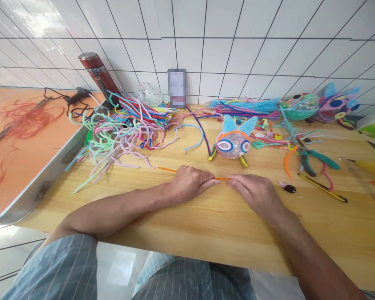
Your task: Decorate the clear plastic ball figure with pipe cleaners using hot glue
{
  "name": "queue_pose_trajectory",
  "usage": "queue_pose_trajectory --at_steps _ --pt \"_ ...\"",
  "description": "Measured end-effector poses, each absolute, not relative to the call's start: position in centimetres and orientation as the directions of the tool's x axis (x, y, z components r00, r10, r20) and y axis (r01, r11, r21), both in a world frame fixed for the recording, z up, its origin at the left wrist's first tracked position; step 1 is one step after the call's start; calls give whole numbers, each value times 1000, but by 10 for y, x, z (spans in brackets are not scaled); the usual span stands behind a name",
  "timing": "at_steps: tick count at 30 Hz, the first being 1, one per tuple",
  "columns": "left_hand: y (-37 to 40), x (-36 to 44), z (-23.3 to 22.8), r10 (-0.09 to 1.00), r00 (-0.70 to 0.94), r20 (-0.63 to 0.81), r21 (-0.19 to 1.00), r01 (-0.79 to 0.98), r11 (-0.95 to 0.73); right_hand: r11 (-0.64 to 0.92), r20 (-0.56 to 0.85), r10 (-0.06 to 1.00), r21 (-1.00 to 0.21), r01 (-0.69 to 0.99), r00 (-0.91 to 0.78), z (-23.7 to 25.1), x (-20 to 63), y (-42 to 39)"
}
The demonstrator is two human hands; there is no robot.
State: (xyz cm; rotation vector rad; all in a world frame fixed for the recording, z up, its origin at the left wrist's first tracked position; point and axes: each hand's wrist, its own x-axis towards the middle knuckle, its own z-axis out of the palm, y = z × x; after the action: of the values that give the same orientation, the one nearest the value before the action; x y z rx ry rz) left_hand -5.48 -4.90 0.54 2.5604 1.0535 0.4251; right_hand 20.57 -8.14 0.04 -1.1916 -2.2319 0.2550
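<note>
An orange pipe cleaner (pixel 167 169) runs between my two hands over the wooden table. My left hand (pixel 189 183) is closed on it, and one end sticks out to the left. Fingertips of my right hand (pixel 258 191) pinch it farther right; a short stretch shows between the hands. Just beyond them stands a clear ball figure (pixel 236 143) with blue pipe-cleaner ears, ringed eyes and yellow-and-black feet. A purple pipe cleaner (pixel 200 129) lies to the left of the figure.
Tangled pipe cleaners (pixel 121 137) lie at left, near a red thermos (pixel 96 75). A phone (pixel 177 88) leans on the tiled wall. Green-handled pliers (pixel 318 160), a yellow utility knife (pixel 323 187) and a yellow glue gun (pixel 373 175) are at right. More ball figures (pixel 300 106) stand behind.
</note>
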Motion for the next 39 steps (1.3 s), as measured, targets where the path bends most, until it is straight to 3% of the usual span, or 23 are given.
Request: queue_pose_trajectory --at_steps 6,10,14,17,20,26,31,39 --pt "-44 -57 4 728 640 247 376 629 -680 488 322 873 -593 641 -367 11 196 -90" --pt "-42 -57 2 707 655 265 370 608 -702 491 338 871 -617 616 -356 14 200 -89" --pt "-42 -54 -4 702 654 280 330 622 -711 564 406 824 -505 653 -396 12 202 -83" --pt "-47 -50 -8 677 683 275 306 605 -735 675 515 720 -365 641 -465 9 196 -80" --pt "-49 -49 -8 661 711 239 294 596 -748 730 524 665 -303 613 -533 6 197 -76" --pt "-43 -49 1 682 716 146 254 639 -726 634 442 754 -297 714 -486 2 219 -71" --pt "-46 -47 2 659 744 108 239 624 -744 671 458 715 -237 703 -528 1 212 -72" --pt "-38 -48 1 734 677 51 317 686 -655 552 430 774 -98 828 -465 13 274 -74"
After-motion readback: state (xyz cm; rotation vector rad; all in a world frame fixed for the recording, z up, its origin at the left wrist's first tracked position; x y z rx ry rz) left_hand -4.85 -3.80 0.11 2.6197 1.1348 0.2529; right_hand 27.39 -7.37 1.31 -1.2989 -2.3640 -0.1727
